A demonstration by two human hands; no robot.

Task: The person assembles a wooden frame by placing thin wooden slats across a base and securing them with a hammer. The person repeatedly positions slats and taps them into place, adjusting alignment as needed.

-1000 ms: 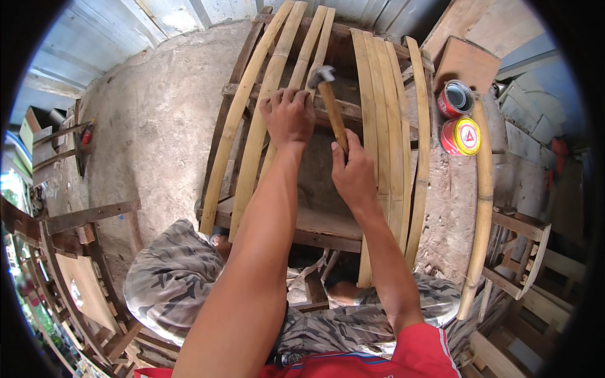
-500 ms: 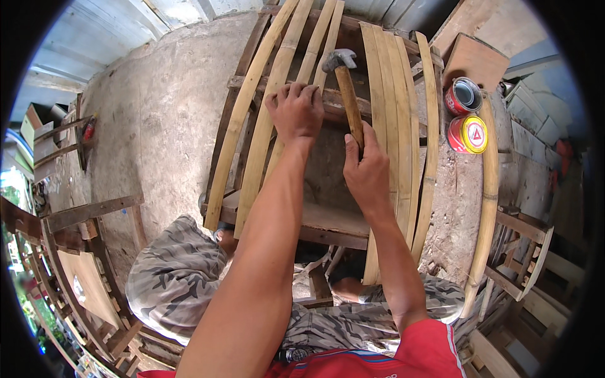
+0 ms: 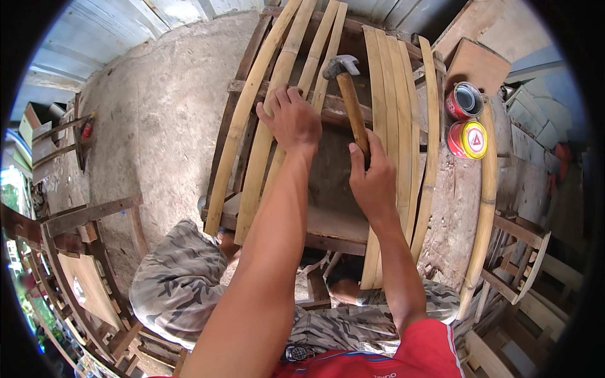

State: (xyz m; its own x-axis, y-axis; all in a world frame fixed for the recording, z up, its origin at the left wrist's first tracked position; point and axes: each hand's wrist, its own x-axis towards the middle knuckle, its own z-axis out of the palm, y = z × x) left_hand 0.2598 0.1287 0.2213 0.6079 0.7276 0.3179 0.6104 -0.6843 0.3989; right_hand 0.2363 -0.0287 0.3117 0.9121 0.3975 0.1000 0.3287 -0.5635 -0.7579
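Note:
My right hand grips a claw hammer by its wooden handle. The metal head points away from me, above the gap between two groups of slats. Over the left group, my left hand lies palm down with its fingers apart and slightly bent. Its fingertips are at a bamboo slat, and the thumb is hidden. Several flat bamboo slats run lengthwise on the right side. All of them lie across a dark wooden frame.
Two red paint cans, an open one and a yellow-lidded one, stand right of the frame. A bamboo pole lies beside them. Wooden frames stand at left, with more wood at right. Corrugated sheeting forms the far wall.
My left hand's fingers have loosened from a tight curl and spread apart over the slats. The right hand and hammer have shifted slightly toward me and to the right.

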